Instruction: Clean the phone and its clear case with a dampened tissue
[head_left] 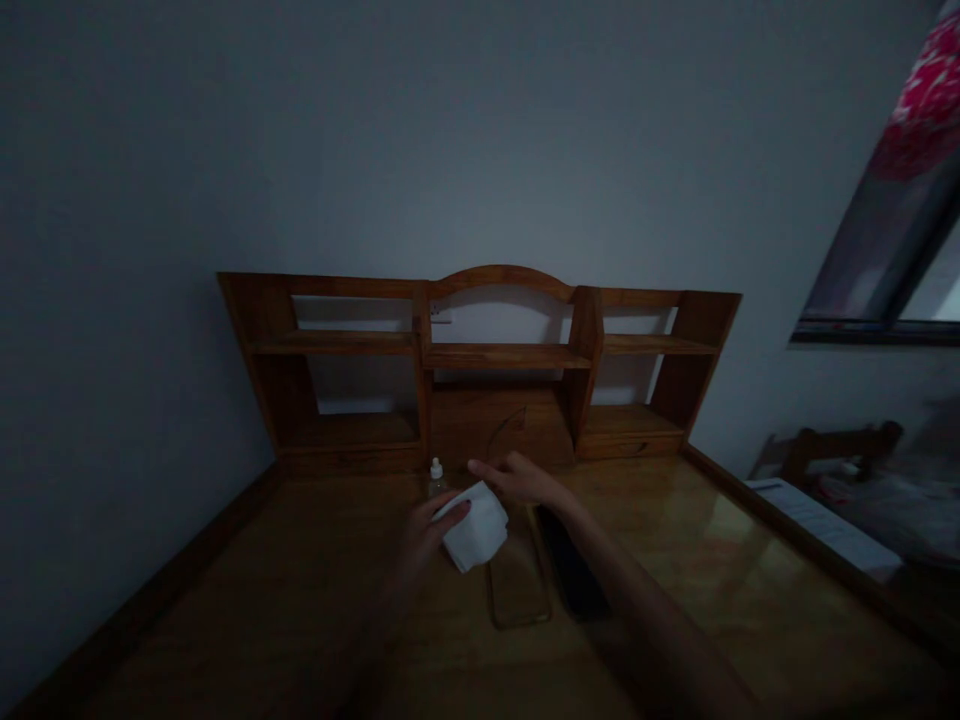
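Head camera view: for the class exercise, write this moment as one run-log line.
left hand: holds white wipe | right hand: just above wipe, contact unclear | nearby: small dropper bottle, black phone on wooden desk

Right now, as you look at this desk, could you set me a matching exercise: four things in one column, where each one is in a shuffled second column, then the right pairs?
Things:
1. White tissue
2. Small dropper bottle
3. Black phone
4. Clear phone case

Places:
A. Flat on the wooden desk, right of the case
B. Held by the left hand, near the right hand
C. Upright near the foot of the wooden shelf unit
D. Flat on the desk, left of the phone

Pairs: 1-B, 2-C, 3-A, 4-D
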